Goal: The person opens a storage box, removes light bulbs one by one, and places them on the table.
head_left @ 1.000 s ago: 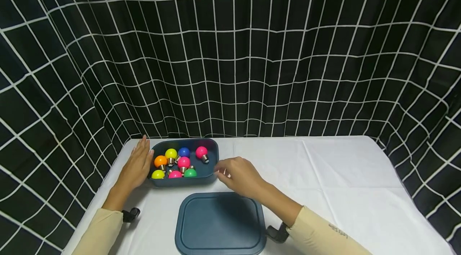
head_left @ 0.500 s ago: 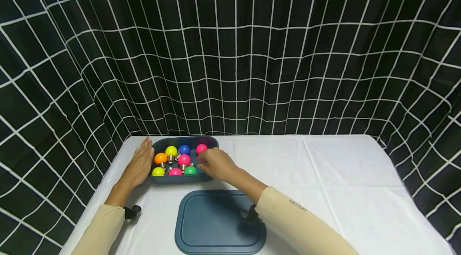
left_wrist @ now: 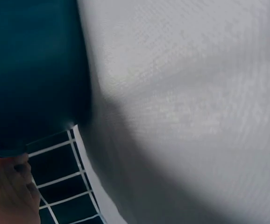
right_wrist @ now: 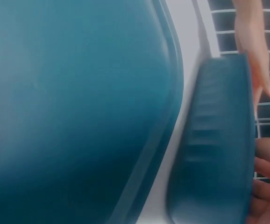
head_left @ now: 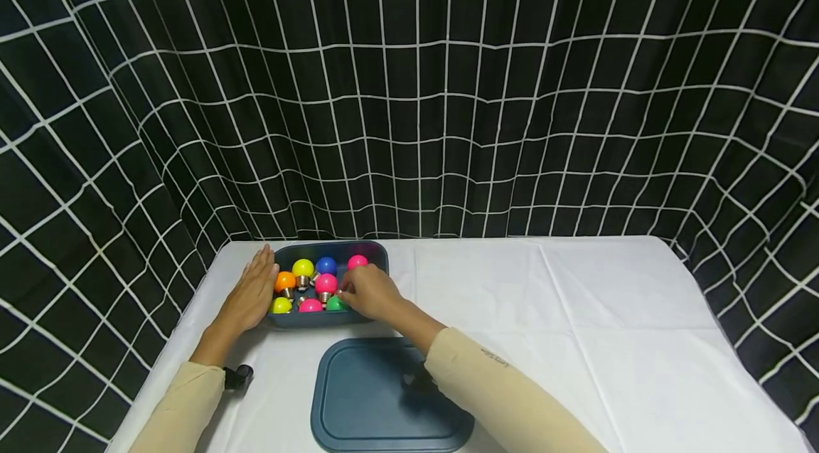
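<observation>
Now the green bulb is just left of the bent right hand, hold not clear, with the straight, empty left hand farther.

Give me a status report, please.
Left grip at left end of dark-blue rectangular plastic box; right grip at glossy green round bulb inside, hold unclear; nothing visibly blocking.

dark lettering, on right sleeve, illegible

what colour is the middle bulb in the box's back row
That bulb is blue, best seen in the head view.
</observation>
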Motion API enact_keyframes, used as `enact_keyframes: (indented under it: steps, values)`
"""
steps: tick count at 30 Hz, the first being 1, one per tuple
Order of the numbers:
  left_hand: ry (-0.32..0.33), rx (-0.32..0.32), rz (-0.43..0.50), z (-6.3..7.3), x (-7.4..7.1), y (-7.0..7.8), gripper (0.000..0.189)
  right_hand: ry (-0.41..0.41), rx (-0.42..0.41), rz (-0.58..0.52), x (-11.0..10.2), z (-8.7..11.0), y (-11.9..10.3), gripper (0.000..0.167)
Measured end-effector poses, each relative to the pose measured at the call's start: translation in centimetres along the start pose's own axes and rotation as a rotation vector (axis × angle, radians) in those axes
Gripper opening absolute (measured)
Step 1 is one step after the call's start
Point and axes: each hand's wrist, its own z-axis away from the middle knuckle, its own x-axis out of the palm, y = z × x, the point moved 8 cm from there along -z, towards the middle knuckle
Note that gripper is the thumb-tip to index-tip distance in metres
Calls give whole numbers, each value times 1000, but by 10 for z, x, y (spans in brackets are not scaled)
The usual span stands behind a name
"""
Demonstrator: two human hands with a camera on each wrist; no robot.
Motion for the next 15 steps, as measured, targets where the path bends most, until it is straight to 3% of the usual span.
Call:
enact_keyframes:
  steps: [8,15]
  values:
    - [-41,4,-11,-3,-1,6,66,-24,64,1,8,-4,8,16]
    - [-69,8,-33,-2,4,9,71,-43,31,-74,12,-6,3,16]
